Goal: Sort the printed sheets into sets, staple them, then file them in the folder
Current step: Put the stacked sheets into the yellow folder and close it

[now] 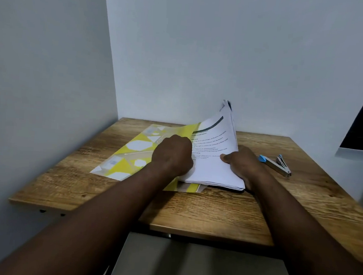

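Note:
A stack of printed sheets (pixel 213 153) lies on the open yellow-and-white folder (pixel 132 146) in the middle of the wooden table (pixel 213 213). The far end of the stack is lifted and curls up toward the wall. My right hand (pixel 242 161) grips the stack's right edge, thumb on the top page. My left hand (pixel 172 156) is curled at the stack's left edge, over the folder; its fingertips are hidden, so whether it holds paper is unclear. A blue-and-metal stapler (pixel 275 164) lies on the table to the right of my right hand.
White walls close in the table at the back and on the left. A grey surface (pixel 360 173) with a dark panel above it stands at the right edge. The table's front edge runs just below my forearms.

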`<action>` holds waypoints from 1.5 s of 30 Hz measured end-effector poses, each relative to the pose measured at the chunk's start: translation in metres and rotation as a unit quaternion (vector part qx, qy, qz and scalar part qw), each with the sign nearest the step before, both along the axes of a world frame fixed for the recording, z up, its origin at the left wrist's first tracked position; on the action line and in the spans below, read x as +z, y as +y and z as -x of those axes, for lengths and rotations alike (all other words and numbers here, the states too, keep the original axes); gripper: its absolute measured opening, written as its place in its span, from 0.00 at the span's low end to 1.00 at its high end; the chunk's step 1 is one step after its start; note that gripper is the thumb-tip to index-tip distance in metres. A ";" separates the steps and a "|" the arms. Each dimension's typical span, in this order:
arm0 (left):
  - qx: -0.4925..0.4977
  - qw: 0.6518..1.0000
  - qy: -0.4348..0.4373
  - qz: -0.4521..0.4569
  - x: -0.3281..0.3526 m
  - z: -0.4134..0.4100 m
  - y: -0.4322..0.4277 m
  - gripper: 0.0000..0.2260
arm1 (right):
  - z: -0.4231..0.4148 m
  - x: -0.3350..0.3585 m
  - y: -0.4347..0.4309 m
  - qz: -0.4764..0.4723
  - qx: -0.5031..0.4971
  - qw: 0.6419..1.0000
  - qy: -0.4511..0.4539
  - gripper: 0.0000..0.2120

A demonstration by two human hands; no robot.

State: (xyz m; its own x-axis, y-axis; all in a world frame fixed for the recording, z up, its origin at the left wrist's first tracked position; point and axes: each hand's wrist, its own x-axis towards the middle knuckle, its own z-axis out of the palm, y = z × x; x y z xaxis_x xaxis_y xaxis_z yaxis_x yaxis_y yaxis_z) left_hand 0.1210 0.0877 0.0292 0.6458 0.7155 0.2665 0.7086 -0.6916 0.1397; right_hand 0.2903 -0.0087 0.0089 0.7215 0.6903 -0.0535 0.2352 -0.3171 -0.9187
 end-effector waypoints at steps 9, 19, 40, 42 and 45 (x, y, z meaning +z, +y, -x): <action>-0.017 0.999 -0.051 -0.004 -0.002 -0.020 -0.014 0.14 | 0.018 0.005 0.006 0.014 0.050 0.997 0.061 0.10; -0.061 0.994 -0.090 -0.013 0.001 -0.032 -0.026 0.06 | 0.030 0.010 0.013 0.012 0.039 0.993 0.115 0.07; 0.040 0.976 -0.183 0.108 -0.006 0.041 0.033 0.21 | 0.030 0.016 0.018 0.043 0.076 0.988 0.127 0.16; 0.134 0.978 -0.078 0.139 -0.013 0.059 0.056 0.27 | 0.029 0.015 0.021 0.058 0.068 0.988 0.130 0.14; 0.157 0.976 -0.004 0.148 -0.018 0.075 0.073 0.33 | 0.031 0.018 0.027 0.083 0.025 0.995 0.043 0.12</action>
